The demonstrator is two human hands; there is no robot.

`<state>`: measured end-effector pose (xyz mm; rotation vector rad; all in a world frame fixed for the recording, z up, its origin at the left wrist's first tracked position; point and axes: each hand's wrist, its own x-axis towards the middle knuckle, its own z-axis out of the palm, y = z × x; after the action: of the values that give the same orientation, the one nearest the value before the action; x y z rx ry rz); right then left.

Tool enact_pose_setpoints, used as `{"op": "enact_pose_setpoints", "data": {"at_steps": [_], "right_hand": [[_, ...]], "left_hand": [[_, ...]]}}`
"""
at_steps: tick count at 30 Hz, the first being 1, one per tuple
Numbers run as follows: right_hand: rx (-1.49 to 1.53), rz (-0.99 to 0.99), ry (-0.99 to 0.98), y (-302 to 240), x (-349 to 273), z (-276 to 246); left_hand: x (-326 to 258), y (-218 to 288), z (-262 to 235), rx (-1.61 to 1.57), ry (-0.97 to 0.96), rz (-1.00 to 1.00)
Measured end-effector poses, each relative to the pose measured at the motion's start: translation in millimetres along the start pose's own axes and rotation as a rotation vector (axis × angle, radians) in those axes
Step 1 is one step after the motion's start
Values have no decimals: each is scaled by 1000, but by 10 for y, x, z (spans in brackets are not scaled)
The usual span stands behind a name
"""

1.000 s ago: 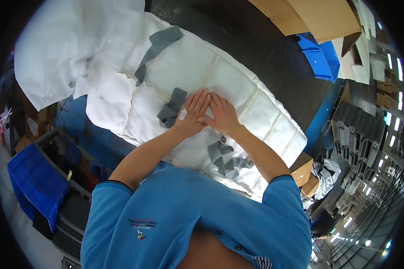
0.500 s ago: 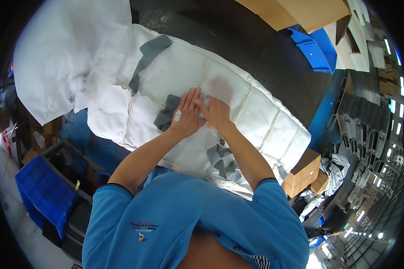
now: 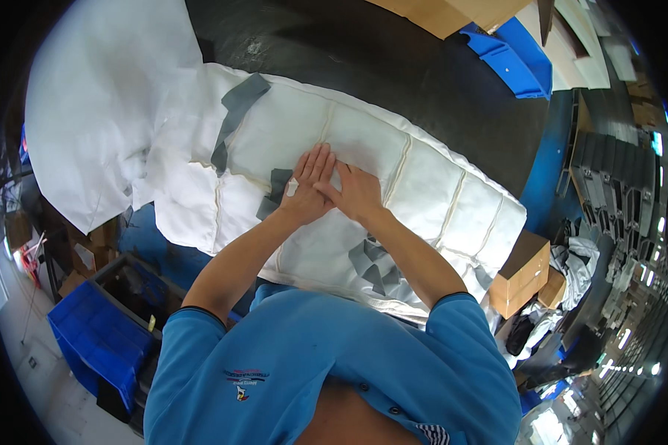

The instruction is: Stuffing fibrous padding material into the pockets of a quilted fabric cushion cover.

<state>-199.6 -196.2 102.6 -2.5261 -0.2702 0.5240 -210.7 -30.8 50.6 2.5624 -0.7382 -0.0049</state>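
Observation:
A long white fabric panel (image 3: 282, 126), divided by stitched seams into sections, lies across the dark table in front of me. My left hand (image 3: 309, 189) rests flat on it with fingers stretched out; a white patch sits on the back of the hand. Close beside it, my right hand (image 3: 359, 194) has its fingers slipped under the thin white fabric, and only a faint shadow of them shows through. The right thumb reaches toward the left hand. Grey straps (image 3: 239, 111) lie on the panel, one (image 3: 276, 194) next to my left hand and a bundle (image 3: 373, 268) below my right forearm.
A large white sheet (image 3: 111, 96) covers the far left. Beyond the panel is the dark tabletop (image 3: 423, 81), with a blue bin (image 3: 513, 63) and cardboard (image 3: 441, 13). A blue crate (image 3: 100, 334) stands at lower left, a cardboard box (image 3: 522, 274) at right.
The right hand's fingers showed more clearly through the fabric before; now they are fainter and drawn back slightly. The left hand stays flat. The whole view has shifted a little.

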Motion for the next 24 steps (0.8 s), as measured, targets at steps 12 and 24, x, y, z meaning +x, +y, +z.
{"op": "enact_pose_setpoints", "data": {"at_steps": [12, 24], "right_hand": [[81, 29, 101, -32, 150, 174], [-231, 317, 413, -333, -120, 535]], "left_hand": [[129, -360, 19, -110, 36, 51], [577, -647, -21, -78, -191, 476]]}}
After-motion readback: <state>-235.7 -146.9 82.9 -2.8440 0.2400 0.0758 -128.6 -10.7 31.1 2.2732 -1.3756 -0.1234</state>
